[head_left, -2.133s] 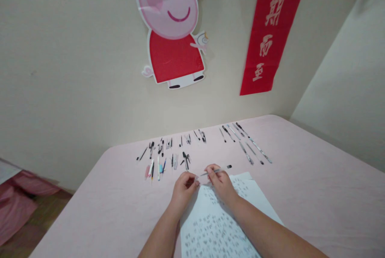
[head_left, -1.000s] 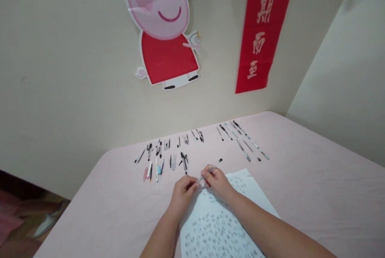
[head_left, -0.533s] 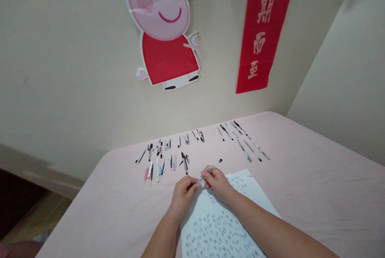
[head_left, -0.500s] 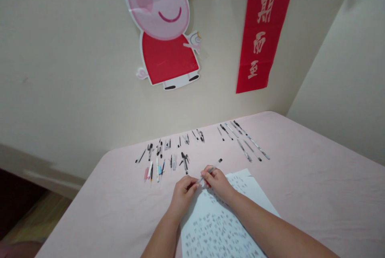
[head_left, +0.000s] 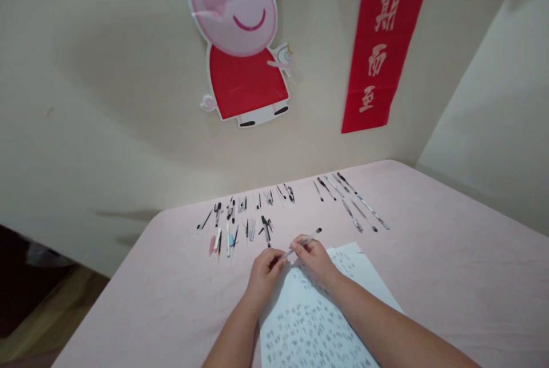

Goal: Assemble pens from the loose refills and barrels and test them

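Observation:
A slim, clear pen [head_left: 307, 239] with a dark end slants up to the right between my hands, over the top of the paper. Its upper part is pinched by my right hand [head_left: 309, 253], thumb against fingers. The fingertips of my left hand [head_left: 266, 268] are closed on its lower end, which they partly hide. Below both hands lies a white sheet of paper [head_left: 309, 333] covered with rows of dark handwriting; my right forearm crosses it.
Beyond my hands, several pen parts [head_left: 266, 228] lie in groups on the pink tabletop [head_left: 171, 299]. Several whole pens [head_left: 351, 216] lie farther right. The wall behind bears a pink pig cutout [head_left: 249, 82] and a red banner [head_left: 377, 70].
The view has shifted slightly, so the scene sits a little farther right. Both hands keep their hold on the pen, whose dark end shows more clearly now.

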`<state>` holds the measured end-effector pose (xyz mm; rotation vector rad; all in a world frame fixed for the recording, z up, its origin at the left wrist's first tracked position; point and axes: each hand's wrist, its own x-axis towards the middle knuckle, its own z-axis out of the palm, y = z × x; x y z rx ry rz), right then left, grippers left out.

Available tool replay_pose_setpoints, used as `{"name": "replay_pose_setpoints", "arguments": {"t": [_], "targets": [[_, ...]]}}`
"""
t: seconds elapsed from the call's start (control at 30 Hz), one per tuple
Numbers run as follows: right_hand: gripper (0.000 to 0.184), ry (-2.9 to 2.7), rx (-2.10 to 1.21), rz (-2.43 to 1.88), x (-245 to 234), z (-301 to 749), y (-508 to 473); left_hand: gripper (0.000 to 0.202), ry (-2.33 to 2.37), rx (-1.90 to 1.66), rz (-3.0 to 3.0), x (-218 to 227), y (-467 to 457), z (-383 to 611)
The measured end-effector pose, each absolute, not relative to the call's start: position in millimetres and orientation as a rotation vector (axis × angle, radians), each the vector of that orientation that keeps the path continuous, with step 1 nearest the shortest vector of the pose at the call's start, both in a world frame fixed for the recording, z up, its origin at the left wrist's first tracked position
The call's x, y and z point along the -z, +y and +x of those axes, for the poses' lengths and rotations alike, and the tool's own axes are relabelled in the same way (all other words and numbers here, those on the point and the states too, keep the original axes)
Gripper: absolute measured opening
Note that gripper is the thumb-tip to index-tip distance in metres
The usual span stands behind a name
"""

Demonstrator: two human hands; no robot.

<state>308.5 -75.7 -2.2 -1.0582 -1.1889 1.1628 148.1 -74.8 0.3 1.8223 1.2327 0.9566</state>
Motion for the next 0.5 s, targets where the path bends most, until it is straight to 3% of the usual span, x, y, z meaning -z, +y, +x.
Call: {"name": "replay_pose_setpoints", "arguments": {"t": [0.27, 0.5], "targets": [[0.032, -0.714, -1.157, -1.074, 5.4, 324.0, -66.6, 0.016, 1.307, -0.974, 1.774, 9.2, -69.3, 147.4], [0.028, -0.634, -1.109, -1.123, 8.2, 329.6, -61.2, 0.021, 1.298, -0.954, 1.711, 11.2, -67.8, 147.3]]}}
